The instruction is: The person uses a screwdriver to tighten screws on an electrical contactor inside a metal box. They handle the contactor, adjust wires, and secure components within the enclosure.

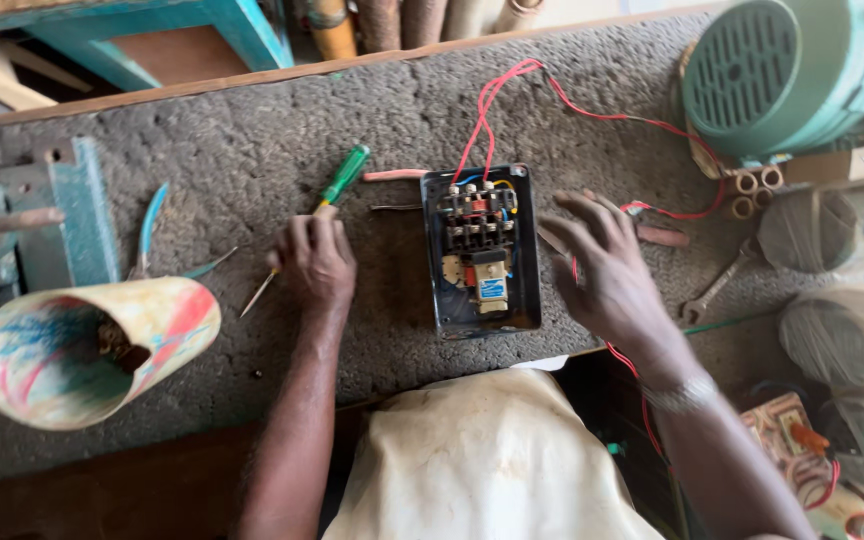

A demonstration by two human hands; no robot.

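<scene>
- Head view: the open black starter box (481,250) lies mid-desk, cover off, red wires (497,100) already joined at its top terminals.
- Left hand (314,262), fingers clamped on a green-handled screwdriver (337,185), rests beside it.
- Right hand (602,270), fingers spread and empty, hovers over the box's right edge.
- A spanner (717,285) lies untouched on the desk (252,150).

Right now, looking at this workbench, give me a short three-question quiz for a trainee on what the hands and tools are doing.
1. True or false: the left hand grips the green-handled screwdriver.
2. Which thing lies between the hands? A) the open black electrical box B) the wrench C) the painted tube
3. What colour are the wires running from the box toward the green motor?

Key: 1 true; 2 A; 3 red. The right hand hovers open beside the box, holding nothing.
</scene>
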